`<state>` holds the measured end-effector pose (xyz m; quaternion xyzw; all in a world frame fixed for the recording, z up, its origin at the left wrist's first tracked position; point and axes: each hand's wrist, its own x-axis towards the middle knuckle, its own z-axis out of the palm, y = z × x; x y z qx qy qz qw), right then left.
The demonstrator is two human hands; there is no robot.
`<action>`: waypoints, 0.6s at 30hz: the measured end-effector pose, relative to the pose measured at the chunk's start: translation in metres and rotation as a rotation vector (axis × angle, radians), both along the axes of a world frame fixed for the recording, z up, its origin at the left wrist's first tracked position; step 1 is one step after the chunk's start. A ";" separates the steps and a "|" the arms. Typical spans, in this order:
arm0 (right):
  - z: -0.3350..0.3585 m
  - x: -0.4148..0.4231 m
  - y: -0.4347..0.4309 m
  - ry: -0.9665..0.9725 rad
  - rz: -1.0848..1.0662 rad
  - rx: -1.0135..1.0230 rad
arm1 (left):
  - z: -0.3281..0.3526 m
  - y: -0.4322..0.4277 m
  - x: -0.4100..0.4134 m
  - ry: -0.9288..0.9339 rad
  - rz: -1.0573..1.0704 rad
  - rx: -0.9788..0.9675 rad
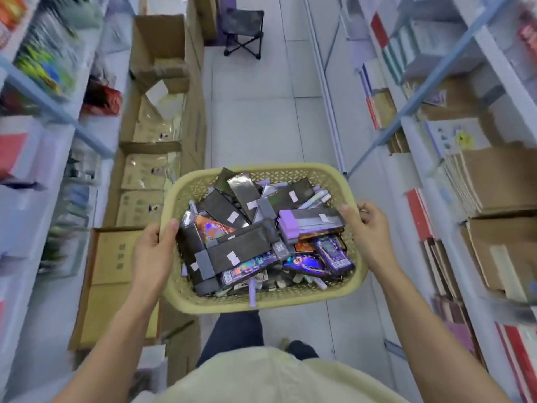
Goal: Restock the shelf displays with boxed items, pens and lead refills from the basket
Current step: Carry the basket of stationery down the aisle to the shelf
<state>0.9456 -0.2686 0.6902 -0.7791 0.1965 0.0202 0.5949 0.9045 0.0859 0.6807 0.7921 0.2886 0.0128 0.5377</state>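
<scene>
The yellow openwork basket (pixel 261 167) hangs in mid-aisle above the tiled floor (pixel 261 112), carried level in front of the person's body. The left hand (pixel 154 251) grips the rim at the basket's nine o'clock, thumb hooked over the inside edge. The right hand (pixel 367 234) grips the rim at three o'clock, its fingers curled over the edge. I judge the opposed hold is there to balance a loose heap that would slide if the basket tipped. Inside, long dark boxes (pixel 241 251) with white price stickers lie crossed over one another, a lilac-ended box (pixel 287 225) sits toward two o'clock, and glossy colourful packs (pixel 331 251) crowd the five o'clock corner. Pale pens (pixel 316 196) poke out near one o'clock; whether lead refills lie among the small items at six o'clock is too blurred to tell. Shelving (pixel 453 91) with books and brown packets lines the three o'clock side, and blurred shelves (pixel 58 112) the nine o'clock side. Open cardboard cartons (pixel 116 257) run along the floor from eight to eleven o'clock. A folding stool (pixel 244 30) stands at twelve o'clock, far up the aisle. No stock appears to have left the basket yet; this looks like the carry toward a display.
</scene>
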 end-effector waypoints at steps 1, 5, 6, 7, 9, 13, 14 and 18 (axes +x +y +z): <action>0.001 0.027 0.004 -0.001 -0.013 -0.007 | 0.000 0.004 0.029 0.002 -0.012 -0.007; 0.011 0.130 0.017 0.010 -0.040 -0.038 | 0.012 0.015 0.150 -0.020 -0.083 0.000; 0.014 0.155 0.019 0.011 -0.049 -0.035 | 0.016 0.017 0.178 -0.029 -0.100 0.010; 0.017 0.181 0.021 0.012 -0.056 -0.029 | 0.020 0.017 0.207 -0.038 -0.116 0.027; 0.021 0.234 0.022 0.022 -0.064 -0.026 | 0.026 0.018 0.264 -0.047 -0.132 0.057; 0.018 0.347 0.021 0.010 -0.059 -0.014 | 0.024 0.018 0.376 -0.033 -0.137 0.034; 0.016 0.377 0.019 0.018 -0.051 -0.013 | 0.022 0.017 0.404 -0.033 -0.138 0.032; 0.020 0.500 0.014 0.024 -0.017 -0.047 | 0.023 0.013 0.520 -0.032 -0.117 0.020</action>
